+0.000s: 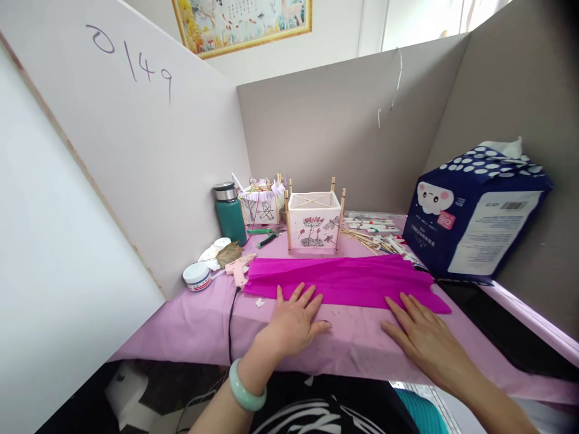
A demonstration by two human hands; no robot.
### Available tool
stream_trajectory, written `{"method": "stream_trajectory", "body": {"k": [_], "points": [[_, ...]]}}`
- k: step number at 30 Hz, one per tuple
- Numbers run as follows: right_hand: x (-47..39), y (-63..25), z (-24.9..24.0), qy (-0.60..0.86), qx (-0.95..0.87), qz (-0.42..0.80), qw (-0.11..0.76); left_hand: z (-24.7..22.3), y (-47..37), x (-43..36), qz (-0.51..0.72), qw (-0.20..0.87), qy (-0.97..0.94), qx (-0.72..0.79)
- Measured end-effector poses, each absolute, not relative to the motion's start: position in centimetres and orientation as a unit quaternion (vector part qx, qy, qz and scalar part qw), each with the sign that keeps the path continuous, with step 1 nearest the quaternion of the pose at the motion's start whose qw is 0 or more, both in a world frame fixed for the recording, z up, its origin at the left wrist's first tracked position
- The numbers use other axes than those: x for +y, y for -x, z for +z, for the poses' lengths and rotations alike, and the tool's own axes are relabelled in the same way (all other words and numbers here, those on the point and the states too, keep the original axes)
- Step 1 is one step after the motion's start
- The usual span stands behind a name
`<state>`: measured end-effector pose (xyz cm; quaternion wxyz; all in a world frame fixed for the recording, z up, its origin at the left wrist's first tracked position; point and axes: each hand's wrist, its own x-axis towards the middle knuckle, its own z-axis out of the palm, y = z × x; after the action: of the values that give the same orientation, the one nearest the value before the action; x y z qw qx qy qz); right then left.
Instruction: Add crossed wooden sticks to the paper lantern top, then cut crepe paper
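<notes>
A long strip of magenta crepe paper [348, 277] lies across the table, with folds along its length. My left hand [294, 319] rests flat with fingers spread, its fingertips on the paper's near edge left of the middle. Farther right, my right hand [418, 328] also lies flat, fingers stretched onto the near edge by the right end. Neither hand grips anything. Just behind the paper stands a white box-shaped lantern [313, 226] with wooden sticks at its corners and a lotus drawing on its front.
A pink glue gun [239, 269] with a black cord touches the paper's left end. Beyond are a white jar [197, 276], green bottle [230, 214], pliers [270, 237] and a decorated container [262, 208]. Pens [373, 223], a blue package [470, 211] and a black tablet-like slab [506, 328] occupy the right.
</notes>
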<state>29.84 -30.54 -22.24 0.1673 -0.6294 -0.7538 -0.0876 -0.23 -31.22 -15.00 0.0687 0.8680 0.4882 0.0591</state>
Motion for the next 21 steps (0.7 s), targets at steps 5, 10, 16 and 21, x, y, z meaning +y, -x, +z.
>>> {"method": "stream_trajectory", "body": {"k": [5, 10, 16, 21], "points": [[-30.5, -29.9, -22.5, 0.628, -0.757, -0.108, 0.145, -14.7, 2.4, -31.1, 0.049, 0.063, -0.851, 0.520], [-30.6, -29.9, -22.4, 0.629, -0.756, -0.111, 0.142, -14.6, 5.0, -30.9, 0.040, 0.052, -0.842, 0.536], [-30.6, -29.9, -22.2, 0.632, -0.755, -0.102, 0.144, -14.6, 7.0, -30.7, 0.030, 0.048, -0.836, 0.546], [-30.8, -29.7, -22.0, 0.624, -0.762, -0.109, 0.135, -14.9, 8.3, -30.6, 0.051, 0.029, -0.834, 0.548]]}}
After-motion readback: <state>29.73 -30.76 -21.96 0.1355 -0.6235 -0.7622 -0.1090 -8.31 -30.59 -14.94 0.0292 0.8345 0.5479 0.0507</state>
